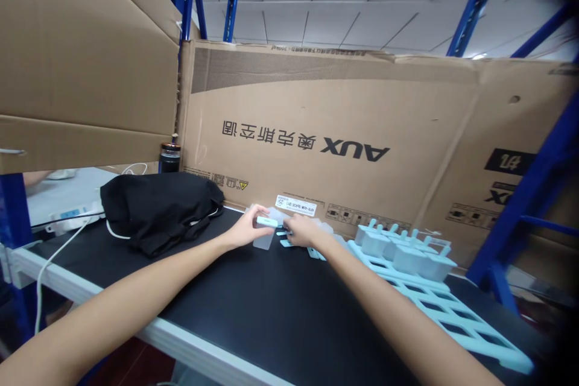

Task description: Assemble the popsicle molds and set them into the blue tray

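Note:
A translucent popsicle mold (263, 242) with a light blue rim is pinched in my left hand (248, 226), its thumb and fingers closed around the upper end. Close by on the right, my right hand (299, 230) has its fingers curled down among light blue popsicle mold sticks (286, 243). What its fingertips grip, if anything, is hidden. More light blue pieces (316, 253) lie under the right wrist, and several translucent molds (332, 232) are partly covered behind it. At the right, a light blue rack (479, 347) carries several molds with sticks (409, 253) at its far end.
Behind the black tabletop (253, 319) stands a large cardboard box (289, 96). A black cloth bundle (158, 208), a white cable (38, 289) and a dark jar (170, 157) are at the left. Blue shelf posts (534, 181) flank the table.

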Demonstrator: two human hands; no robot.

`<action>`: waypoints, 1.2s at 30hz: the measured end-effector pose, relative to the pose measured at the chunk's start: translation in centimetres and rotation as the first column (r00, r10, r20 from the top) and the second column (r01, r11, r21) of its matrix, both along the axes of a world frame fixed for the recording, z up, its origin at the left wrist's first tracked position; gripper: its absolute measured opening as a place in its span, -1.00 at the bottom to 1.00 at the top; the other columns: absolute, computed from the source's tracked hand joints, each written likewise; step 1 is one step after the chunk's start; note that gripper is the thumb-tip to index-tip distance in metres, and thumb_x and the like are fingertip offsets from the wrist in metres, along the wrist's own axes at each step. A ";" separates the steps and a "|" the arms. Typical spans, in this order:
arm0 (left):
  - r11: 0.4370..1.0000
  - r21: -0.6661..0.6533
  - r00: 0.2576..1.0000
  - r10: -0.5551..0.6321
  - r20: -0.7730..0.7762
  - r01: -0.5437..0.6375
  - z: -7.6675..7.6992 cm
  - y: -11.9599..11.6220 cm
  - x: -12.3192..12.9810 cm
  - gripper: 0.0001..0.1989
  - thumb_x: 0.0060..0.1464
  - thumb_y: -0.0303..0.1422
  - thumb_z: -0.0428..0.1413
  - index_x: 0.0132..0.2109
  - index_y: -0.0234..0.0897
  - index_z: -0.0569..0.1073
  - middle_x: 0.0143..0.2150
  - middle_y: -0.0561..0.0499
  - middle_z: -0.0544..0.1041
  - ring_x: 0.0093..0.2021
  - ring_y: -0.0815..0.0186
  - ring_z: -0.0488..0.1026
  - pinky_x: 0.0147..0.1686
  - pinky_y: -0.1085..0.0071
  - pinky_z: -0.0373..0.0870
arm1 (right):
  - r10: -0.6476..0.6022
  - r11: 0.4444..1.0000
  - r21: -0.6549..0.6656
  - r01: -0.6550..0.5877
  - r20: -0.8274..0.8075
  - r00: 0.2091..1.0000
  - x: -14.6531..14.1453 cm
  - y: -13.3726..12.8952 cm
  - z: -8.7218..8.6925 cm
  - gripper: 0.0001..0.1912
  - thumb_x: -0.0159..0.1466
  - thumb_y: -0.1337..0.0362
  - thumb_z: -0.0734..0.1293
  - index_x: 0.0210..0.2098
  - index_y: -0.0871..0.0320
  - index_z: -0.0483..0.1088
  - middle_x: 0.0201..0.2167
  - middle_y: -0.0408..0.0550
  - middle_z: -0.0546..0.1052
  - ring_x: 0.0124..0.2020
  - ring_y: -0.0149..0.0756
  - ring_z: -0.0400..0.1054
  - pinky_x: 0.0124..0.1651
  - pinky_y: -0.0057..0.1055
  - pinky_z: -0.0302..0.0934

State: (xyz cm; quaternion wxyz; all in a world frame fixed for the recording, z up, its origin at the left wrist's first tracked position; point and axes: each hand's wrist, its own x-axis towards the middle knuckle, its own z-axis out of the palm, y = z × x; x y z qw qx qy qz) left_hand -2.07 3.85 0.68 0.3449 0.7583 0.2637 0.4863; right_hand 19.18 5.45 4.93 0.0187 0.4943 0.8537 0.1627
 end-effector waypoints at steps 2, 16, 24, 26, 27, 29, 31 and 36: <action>1.000 0.000 0.998 -0.019 -0.053 0.019 0.1 -0.1 -0.1 -0.57 -0.06 -0.30 0.24 -0.06 -0.24 0.28 -0.10 -0.03 0.42 -0.17 0.29 0.42 -0.17 0.32 0.35 | 0.004 1.000 -0.015 -0.003 0.040 0.999 -0.6 0.6 -0.3 -0.70 0.06 0.33 0.26 -0.19 0.21 0.40 -0.28 0.12 0.49 -0.30 -0.17 0.37 -0.35 -0.39 0.11; 0.995 -0.097 0.992 -0.011 -0.130 -0.001 0.1 0.4 -1.0 -0.66 -0.04 -0.37 0.14 -0.07 -0.36 0.42 -0.10 -0.12 0.51 -0.11 0.18 0.45 -0.07 0.25 0.35 | 0.076 0.996 0.048 -0.069 -0.159 0.984 -0.2 0.9 2.6 -0.77 0.14 0.33 0.17 -0.21 0.17 0.34 -0.31 -0.03 0.50 -0.30 -0.30 0.35 -0.35 -0.46 0.07; 0.988 -0.070 0.990 -0.139 0.024 0.140 1.2 -0.7 -1.4 -0.73 -0.11 -0.50 0.08 -0.17 -0.35 0.38 -0.17 -0.10 0.56 -0.14 0.18 0.49 -0.12 0.24 0.37 | 0.183 0.973 -0.107 -0.207 -0.194 0.964 0.1 0.2 2.9 -0.84 0.02 0.45 0.25 -0.38 0.17 0.35 -0.40 -0.07 0.51 -0.34 -0.31 0.37 -0.30 -0.44 0.14; 0.983 -0.076 0.986 -0.167 0.024 0.168 1.1 -1.0 -1.3 -0.69 -0.07 -0.45 0.14 -0.12 -0.34 0.35 -0.17 -0.12 0.56 -0.12 0.16 0.49 -0.10 0.22 0.36 | 0.197 0.971 -0.078 -0.226 -0.276 0.941 -0.4 -0.7 3.7 -0.76 0.03 0.44 0.25 -0.27 0.17 0.35 -0.43 -0.08 0.51 -0.38 -0.32 0.37 -0.30 -0.41 0.17; 0.980 -0.084 0.983 -0.181 0.020 0.182 1.1 -1.1 -1.3 -0.66 -0.05 -0.42 0.16 -0.09 -0.34 0.33 -0.16 -0.14 0.56 -0.11 0.16 0.49 -0.09 0.22 0.36 | 0.207 0.968 -0.055 -0.243 -0.372 0.905 -0.7 -1.3 4.3 -0.70 0.05 0.42 0.25 -0.18 0.17 0.32 -0.44 -0.09 0.50 -0.40 -0.32 0.37 -0.30 -0.40 0.19; 0.975 -0.098 0.980 -0.200 -0.016 0.198 0.8 -1.2 -1.1 -0.63 -0.02 -0.37 0.18 -0.05 -0.34 0.31 -0.13 -0.15 0.55 -0.09 0.16 0.49 -0.08 0.23 0.36 | 0.243 0.954 0.006 -0.301 -0.606 0.758 -1.7 -2.7 5.6 -0.59 0.13 0.35 0.24 -0.02 0.15 0.19 -0.41 -0.10 0.50 -0.42 -0.34 0.38 -0.31 -0.38 0.23; 0.978 -0.088 0.978 -0.196 -0.074 0.189 0.6 -1.1 -0.9 -0.63 -0.01 -0.34 0.19 -0.05 -0.33 0.32 -0.12 -0.14 0.54 -0.09 0.16 0.49 -0.10 0.26 0.37 | 0.279 0.925 0.053 -0.375 -0.766 0.580 -2.8 -4.1 6.6 -0.56 0.19 0.27 0.22 0.05 0.11 0.07 -0.35 -0.10 0.49 -0.41 -0.35 0.38 -0.32 -0.37 0.26; 0.990 0.034 0.974 -0.126 -0.187 0.134 0.3 -1.0 -0.7 -0.53 -0.01 -0.32 0.18 0.06 -0.29 0.29 -0.10 -0.08 0.50 -0.18 0.21 0.48 -0.20 0.32 0.37 | 0.357 0.866 0.021 -0.500 -0.726 0.587 -4.9 -5.7 5.8 -0.73 0.18 0.29 0.22 -0.13 0.11 0.10 -0.43 -0.14 0.43 -0.42 -0.36 0.35 -0.36 -0.38 0.21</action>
